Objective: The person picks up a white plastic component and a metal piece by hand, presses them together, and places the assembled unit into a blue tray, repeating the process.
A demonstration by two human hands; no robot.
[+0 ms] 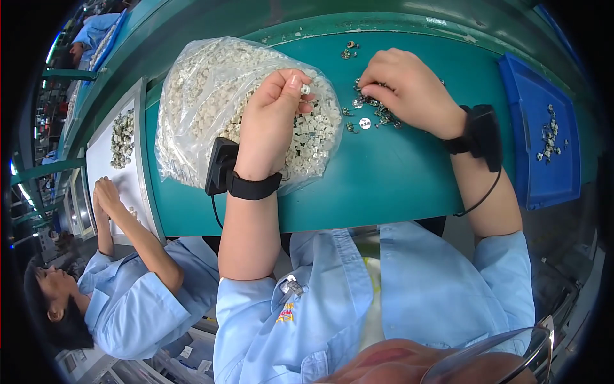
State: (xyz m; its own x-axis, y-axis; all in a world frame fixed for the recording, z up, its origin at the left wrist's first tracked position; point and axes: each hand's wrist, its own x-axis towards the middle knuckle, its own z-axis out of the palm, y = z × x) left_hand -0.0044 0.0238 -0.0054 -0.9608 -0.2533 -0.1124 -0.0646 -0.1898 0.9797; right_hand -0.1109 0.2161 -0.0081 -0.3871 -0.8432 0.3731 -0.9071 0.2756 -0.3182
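Observation:
My left hand is closed in a pinch on a small white plastic part, above a big clear plastic bag. Many like white parts fill the bag, and its mouth lies open under my left wrist. My right hand reaches down to a loose heap of small metal parts on the green table mat. Its fingers are curled together at the heap's edge; whether anything sits between the fingertips is hidden. A round silvery disc part lies beside the heap.
A blue tray with several small metal parts stands at the right. Some more metal parts lie at the far edge. On the left, a co-worker's hands work over a white tray holding piled parts.

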